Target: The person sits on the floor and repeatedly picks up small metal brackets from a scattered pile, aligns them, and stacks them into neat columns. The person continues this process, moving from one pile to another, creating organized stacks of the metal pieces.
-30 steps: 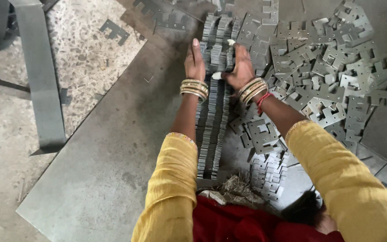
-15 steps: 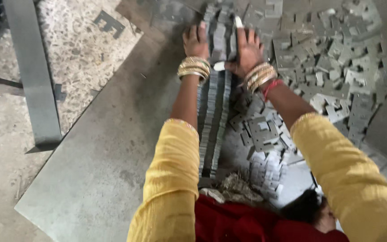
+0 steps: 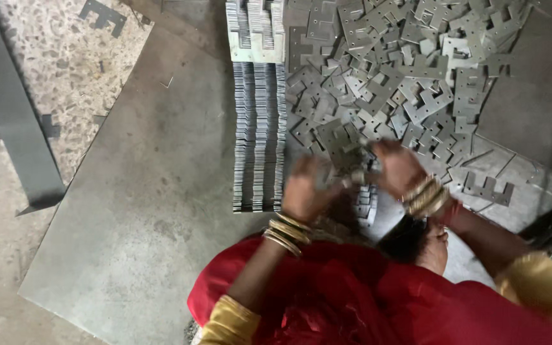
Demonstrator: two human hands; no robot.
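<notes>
Sorting Stamped Plates, With a Long Row Done and a Heap Left

Gathering a small bunch of flat grey metal plates between both hands, a person in red cloth and yellow sleeves works over a steel sheet laid on the floor. The bunch sits just in front of the body, at the near edge of the loose heap and just right of the finished row. The left hand curls around the bunch from its side, and the right hand closes on it from the other; both are blurred, so how firmly the fingers clamp cannot be told, but each is plainly grasping plates rather than lying slack.

Judging by how things lie, a good part of the work looks done. One long row of stacked plates stands on edge, packed tight, running away from the person, with a paler bundle at its far end. What is left is the larger share: one loose heap of plates spreads across the right side of the sheet, overlapping at every angle, far too many to count.

Counted: two hands at work, one bunch held, one row, one heap, one steel sheet. A few strays lie apart, one plate flat near the right wrist and one on the speckled floor at the far left. One grey metal beam slants across that floor. Gold bangles ring both wrists.
</notes>
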